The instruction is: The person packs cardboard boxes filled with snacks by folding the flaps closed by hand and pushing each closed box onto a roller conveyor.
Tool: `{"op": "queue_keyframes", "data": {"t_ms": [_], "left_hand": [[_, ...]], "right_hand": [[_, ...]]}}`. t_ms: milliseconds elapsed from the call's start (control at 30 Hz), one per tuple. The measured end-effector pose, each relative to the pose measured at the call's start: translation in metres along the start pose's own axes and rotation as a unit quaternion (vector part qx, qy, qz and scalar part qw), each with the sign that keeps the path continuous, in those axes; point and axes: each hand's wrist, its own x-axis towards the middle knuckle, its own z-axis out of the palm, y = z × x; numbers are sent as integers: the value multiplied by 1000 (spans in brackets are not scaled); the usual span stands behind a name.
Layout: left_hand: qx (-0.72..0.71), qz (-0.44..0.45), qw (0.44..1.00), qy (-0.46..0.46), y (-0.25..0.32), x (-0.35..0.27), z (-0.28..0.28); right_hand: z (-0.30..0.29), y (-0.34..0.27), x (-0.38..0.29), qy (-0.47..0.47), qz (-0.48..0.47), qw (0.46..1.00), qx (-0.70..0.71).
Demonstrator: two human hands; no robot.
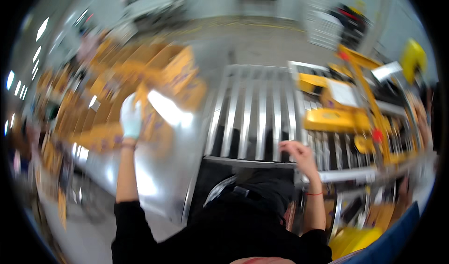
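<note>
My left hand [131,116], in a pale glove, is at the near right side of a group of yellow-brown cardboard boxes [101,113] on a shiny metal table [158,176]. Its fingers meet the edge of a cardboard box [149,116]; blur hides whether they grip it. My right hand [298,153] is bare, its fingers slightly bent, with nothing visible in it. It hovers over the near right corner of a roller conveyor [261,113], left of a yellow-framed machine [379,123].
Inside the machine, a cardboard box [335,95] with a white sheet lies behind a yellow guard [336,119]. White stacked crates [324,31] stand farther back. At lower right are a yellow object [354,241] and more cardboard. Part of a person shows at the far right.
</note>
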Motion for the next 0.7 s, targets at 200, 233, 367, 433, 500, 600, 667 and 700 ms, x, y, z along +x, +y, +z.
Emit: {"op": "queue_keyframes", "data": {"t_ms": [200,233,367,433,500,600,667,700], "left_hand": [[-41,23,985,-166,41,62,97],[10,62,981,-183,33,79,124],[132,143,964,-182,-81,125,197],[139,169,956,-195,-95,138,205],[101,208,955,-185,-104,137,220],[-145,429,890,-61,-111,139,238],[68,285,942,-163,-113,148,244],[276,121,920,-252,-116,144,248]], "right_hand": [[-13,64,-147,44,78,971,221],[-12,73,-170,68,97,960,253],[3,89,-255,200,171,915,306],[17,77,-257,210,146,906,338],[23,71,-243,156,125,908,369],[21,59,-207,43,209,900,381],[29,75,-178,-95,328,898,277],[27,81,-169,-98,335,895,277]]}}
